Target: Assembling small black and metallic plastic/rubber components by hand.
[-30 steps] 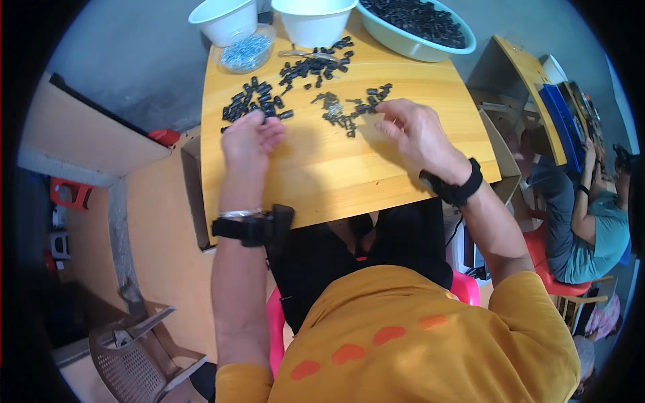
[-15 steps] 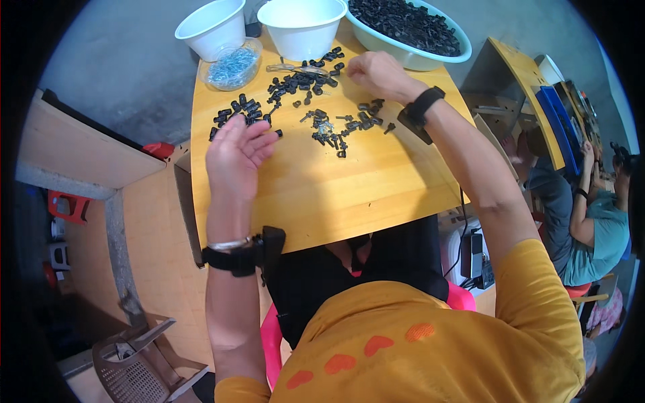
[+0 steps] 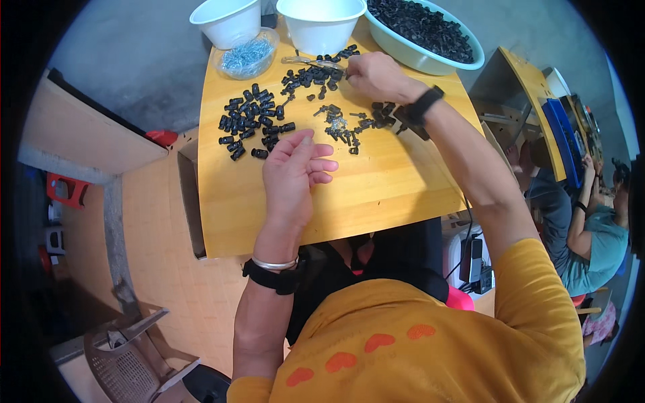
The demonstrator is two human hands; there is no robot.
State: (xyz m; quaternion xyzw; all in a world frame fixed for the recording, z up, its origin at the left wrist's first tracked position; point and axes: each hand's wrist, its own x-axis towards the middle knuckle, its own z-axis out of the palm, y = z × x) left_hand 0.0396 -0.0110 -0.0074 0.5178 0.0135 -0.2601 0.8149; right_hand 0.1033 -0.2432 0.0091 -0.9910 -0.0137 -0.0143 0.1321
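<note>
My left hand [image 3: 295, 173] hovers over the near middle of the wooden table, palm turned inward. Its fingers are loosely stretched and apart, with nothing visible in them. Just beyond it lies a group of black cylindrical pieces [image 3: 252, 114]. At the far side my right hand [image 3: 379, 77] has its fingers closed at the edge of another pile of small black parts [image 3: 306, 78]; what they pinch, if anything, is hidden. A slim metal tool [image 3: 306, 62] lies beside those fingers. Between the hands are thin black pieces [image 3: 349, 133] with small silvery bits [image 3: 336, 122].
Along the table's [image 3: 322, 208] far edge stand two white bowls [image 3: 228, 23] [image 3: 319, 30], a clear tub of silvery small parts [image 3: 247, 59] and a wide pale basin [image 3: 474, 64] heaped with black pieces. A co-worker [image 3: 591, 235] sits at another table on the right.
My left hand has moved right and nearer, away from the left group of black pieces. My right hand stays near the far pile, its fingers now lower against it. The view has shifted slightly.
</note>
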